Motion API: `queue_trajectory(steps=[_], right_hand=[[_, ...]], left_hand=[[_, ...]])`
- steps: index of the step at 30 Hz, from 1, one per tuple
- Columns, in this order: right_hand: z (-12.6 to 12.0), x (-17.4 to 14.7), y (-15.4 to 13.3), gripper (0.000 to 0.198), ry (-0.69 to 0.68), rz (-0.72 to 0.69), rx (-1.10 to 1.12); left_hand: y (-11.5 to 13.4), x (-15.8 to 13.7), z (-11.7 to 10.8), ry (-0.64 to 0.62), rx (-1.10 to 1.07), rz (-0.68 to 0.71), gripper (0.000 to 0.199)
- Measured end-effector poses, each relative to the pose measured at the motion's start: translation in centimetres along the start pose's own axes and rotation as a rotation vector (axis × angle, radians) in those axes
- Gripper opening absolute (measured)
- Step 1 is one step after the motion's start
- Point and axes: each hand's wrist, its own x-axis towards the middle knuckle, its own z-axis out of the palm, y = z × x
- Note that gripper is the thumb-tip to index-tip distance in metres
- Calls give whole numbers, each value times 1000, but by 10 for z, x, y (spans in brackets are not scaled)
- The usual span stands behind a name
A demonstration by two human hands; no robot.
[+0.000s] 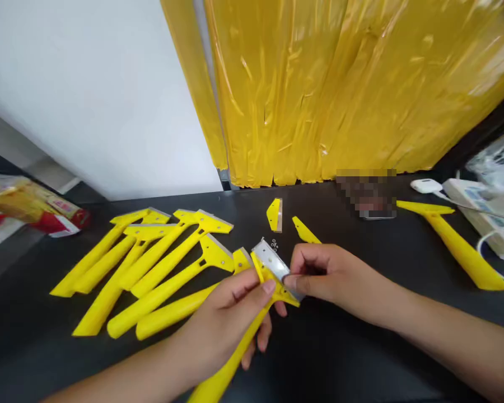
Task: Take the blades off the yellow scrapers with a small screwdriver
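Note:
My left hand point(235, 313) is wrapped round the head of a yellow scraper point(235, 361), whose handle slants down toward the lower edge of view. Against that head lies a shiny metal blade point(271, 259), pinched at its right end between the thumb and fingers of my right hand point(319, 274). Just beyond the blade are several tiny nuts or screws point(274, 244), too small to tell apart. A loose yellow head plate point(274, 215) with a metal strip along its side lies farther back. Another yellow plate point(306, 230) is partly covered by my right hand.
Several yellow scrapers point(168, 254) with blades lie side by side on the black table point(361, 347) at left. One more scraper handle point(457, 240) rests at right, near a power strip point(479, 207), a white charger point(426, 186) and cables. Yellow plastic sheeting point(319, 101) hangs behind.

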Motion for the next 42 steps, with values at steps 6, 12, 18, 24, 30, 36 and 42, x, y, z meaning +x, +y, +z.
queue_trajectory(steps=[6, 12, 18, 24, 30, 36, 42], right_hand=[[-1, -2, -1, 38, -18, 7, 4], [9, -4, 1, 44, -13, -16, -56], [-2, -6, 2, 37, 102, -134, -326], [-47, 13, 5, 21, 473, -93, -670], [-60, 31, 21, 24, 508, 15, -827], [-59, 27, 23, 19, 438, 33, -852], [-56, 22, 24, 18, 414, 40, -874]], left_hand=[[2, 3, 0, 32, -6, 11, 42], [9, 5, 6, 53, 4, -46, 39], [10, 8, 0, 82, -51, -29, 40], [11, 6, -1, 91, -138, -12, 37], [8, 6, -1, 70, -165, -39, 35], [5, 5, -2, 67, -160, -12, 37], [9, 4, -1, 69, -145, 1, 34]])
